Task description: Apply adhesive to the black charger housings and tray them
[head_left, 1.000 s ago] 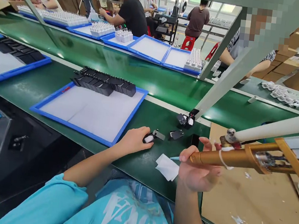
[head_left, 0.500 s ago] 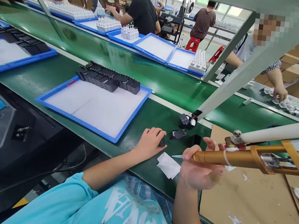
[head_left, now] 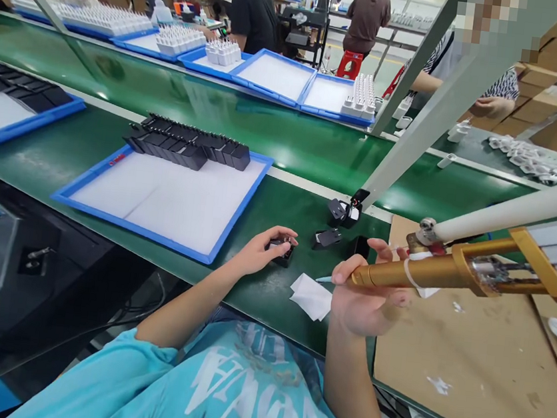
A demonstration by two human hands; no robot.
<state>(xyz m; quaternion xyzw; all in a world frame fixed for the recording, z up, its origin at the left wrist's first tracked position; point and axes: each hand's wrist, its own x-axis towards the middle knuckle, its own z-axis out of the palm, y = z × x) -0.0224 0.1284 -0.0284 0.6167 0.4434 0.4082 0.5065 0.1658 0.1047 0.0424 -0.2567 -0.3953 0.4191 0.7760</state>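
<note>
My left hand pinches a small black plug part just above the green bench, near the front right corner of a blue-rimmed white tray. My right hand is wrapped round a gold pen-shaped tool that hangs from a white arm, its thin tip pointing left over a white paper scrap. Three more black parts lie beyond: one between my hands, an open pair by the post, and one behind my right fingers.
A row of black parts fills the tray's far edge. A slanted grey post crosses above. Cardboard sheet covers the bench on the right. Across the green belt stand blue trays of white parts, and other people work.
My left hand went from covering the black part on the bench to lifting it in a fingertip pinch. The right hand and gold tool stayed put.
</note>
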